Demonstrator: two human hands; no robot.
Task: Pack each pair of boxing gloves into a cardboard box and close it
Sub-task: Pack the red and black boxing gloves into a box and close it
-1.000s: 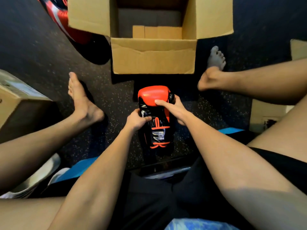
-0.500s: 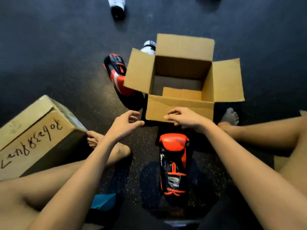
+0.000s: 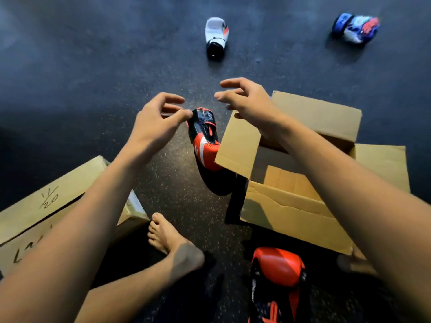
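An open cardboard box (image 3: 286,206) stands on the dark floor at the right, flaps up, with nothing visible inside. A red and black boxing gloves' half (image 3: 205,145) lies on the floor against the box's left flap, cuff pointing away from me. Its partner, a red glove (image 3: 277,266), lies in front of the box near my legs. My left hand (image 3: 154,127) hovers with curled fingers, thumb tip right at the far glove's cuff; contact is unclear. My right hand (image 3: 249,101) is spread open above the box's left flap, holding nothing.
A closed cardboard box (image 3: 46,206) with handwriting sits at the left beside my bare foot (image 3: 172,243). Farther out on the floor lie a white glove (image 3: 215,36) and a blue, white and red glove (image 3: 354,27).
Both hands let go of the near red glove, which now lies in front of the box. They have reached forward and left, toward the second red glove beside the box.
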